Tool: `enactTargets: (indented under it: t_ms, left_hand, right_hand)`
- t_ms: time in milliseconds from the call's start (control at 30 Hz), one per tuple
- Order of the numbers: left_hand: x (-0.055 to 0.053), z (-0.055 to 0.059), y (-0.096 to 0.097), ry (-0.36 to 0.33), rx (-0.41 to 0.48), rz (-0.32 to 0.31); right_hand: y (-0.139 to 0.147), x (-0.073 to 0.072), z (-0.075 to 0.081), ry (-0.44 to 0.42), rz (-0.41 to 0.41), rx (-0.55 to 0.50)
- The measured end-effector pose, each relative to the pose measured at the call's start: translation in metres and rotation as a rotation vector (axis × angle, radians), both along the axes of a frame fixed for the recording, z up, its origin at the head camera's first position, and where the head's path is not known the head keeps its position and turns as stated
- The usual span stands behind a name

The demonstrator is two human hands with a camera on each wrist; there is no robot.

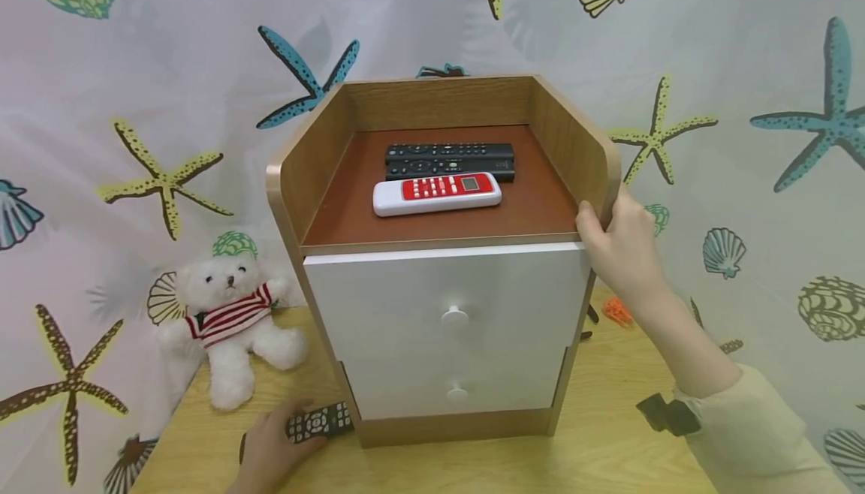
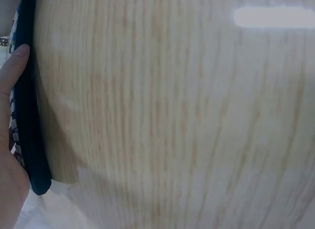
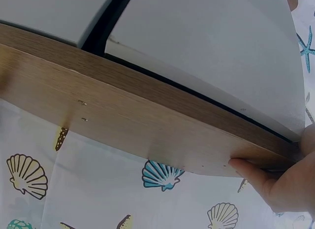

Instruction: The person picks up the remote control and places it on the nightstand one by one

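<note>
A small wood-toned cabinet [image 1: 442, 97] with two white drawer fronts [image 1: 385, 310] stands in the middle of the head view. My right hand [image 1: 625, 242] grips the front edge of its right side panel [image 3: 162, 133], thumb on the inner face. At the lower left, my left hand [image 1: 270, 441] holds a black remote control [image 1: 319, 422] by its sides, near the cabinet's base. The left wrist view shows the thumb on that remote control [image 2: 30, 115], low over the table. Two black remote controls [image 1: 449, 152] and a white-and-red one [image 1: 397, 201] lie on the cabinet's top.
A white teddy bear [image 1: 233, 321] in a striped shirt sits left of the cabinet. Behind the cabinet's right side are an orange tangle [image 1: 616, 311] and partly hidden dark items [image 1: 592, 315]. The wooden table [image 1: 622, 419] meets a shell-patterned curtain [image 1: 432, 21].
</note>
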State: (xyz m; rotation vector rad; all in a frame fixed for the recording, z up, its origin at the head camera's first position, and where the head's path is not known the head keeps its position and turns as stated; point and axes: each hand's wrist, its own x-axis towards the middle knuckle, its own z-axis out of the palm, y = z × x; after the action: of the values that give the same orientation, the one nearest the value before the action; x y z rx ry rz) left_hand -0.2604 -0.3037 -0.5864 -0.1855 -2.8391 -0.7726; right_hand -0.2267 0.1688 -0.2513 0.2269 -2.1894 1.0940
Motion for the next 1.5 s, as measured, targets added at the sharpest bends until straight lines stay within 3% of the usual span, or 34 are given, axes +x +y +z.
enactTargets:
  t_ms: [333,533,667,933,1167,1500]
  left_hand:
    - [0.011,0.002,0.005,0.055,-0.041,0.019]
    - [0.009,-0.004,0.002,0.045,-0.057,0.031]
    - [0.007,-0.006,0.0,0.021,-0.067,0.035]
    - [0.009,0.003,0.003,-0.061,-0.064,0.042]
    - [0.007,0.001,0.001,-0.079,-0.091,0.039]
    - [0.01,0.006,0.004,-0.13,-0.074,0.061]
  right_hand:
    - [-0.001,0.0,0.0,0.009,0.011,-0.024]
    - [-0.001,0.001,0.0,-0.004,0.023,-0.029]
    - [-0.001,0.001,0.0,-0.017,0.034,-0.033]
    - [0.0,0.0,-0.001,-0.013,0.028,-0.032]
    - [0.0,0.0,-0.001,-0.022,0.039,-0.033]
    - [-0.001,0.0,0.0,-0.018,0.032,-0.047]
